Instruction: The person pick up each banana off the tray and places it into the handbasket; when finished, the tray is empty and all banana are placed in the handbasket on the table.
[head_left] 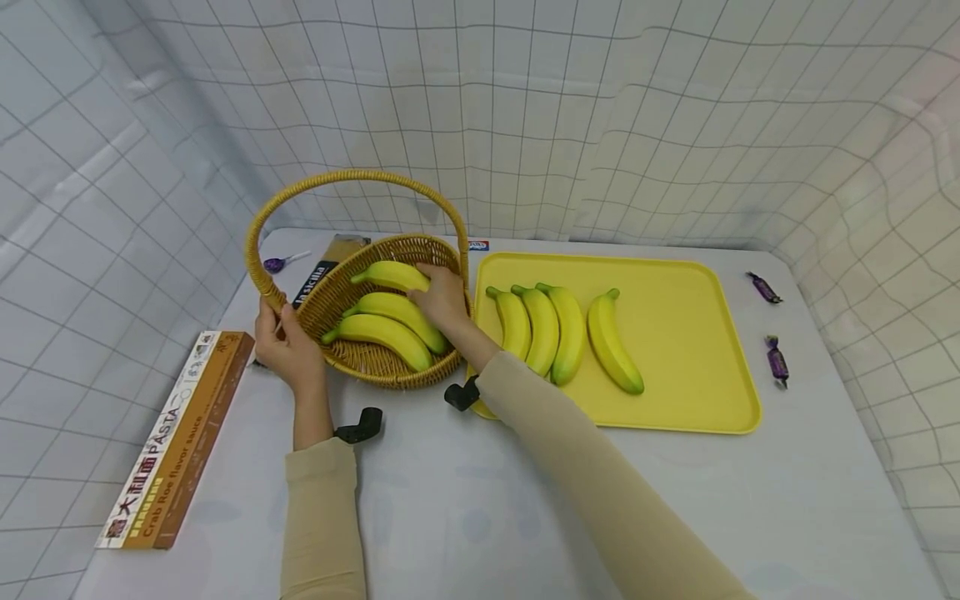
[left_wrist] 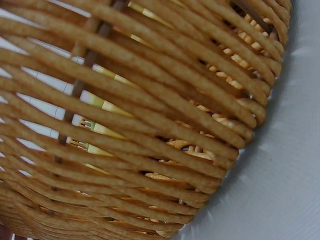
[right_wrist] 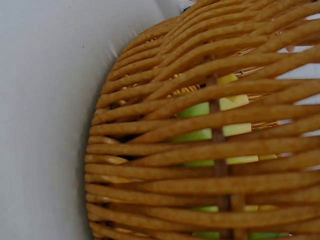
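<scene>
The basket (head_left: 390, 333) is steadied at its left rim by the left hand (head_left: 285, 346), whose fingers are curled on the weave. Inside the basket, the top banana (head_left: 390, 275) of three is grasped at its right end by the right hand (head_left: 442, 300), the nearer one. Its long axis is laid left to right across the basket, stem pointed left, away from the tray (head_left: 690, 333).

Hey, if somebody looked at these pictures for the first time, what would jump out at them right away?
Probably the wicker basket left of centre, with three bananas in it; the left hand holds its near rim and the right hand rests on the top banana. Beside it, a bright yellow tray carries four more bananas.
</scene>
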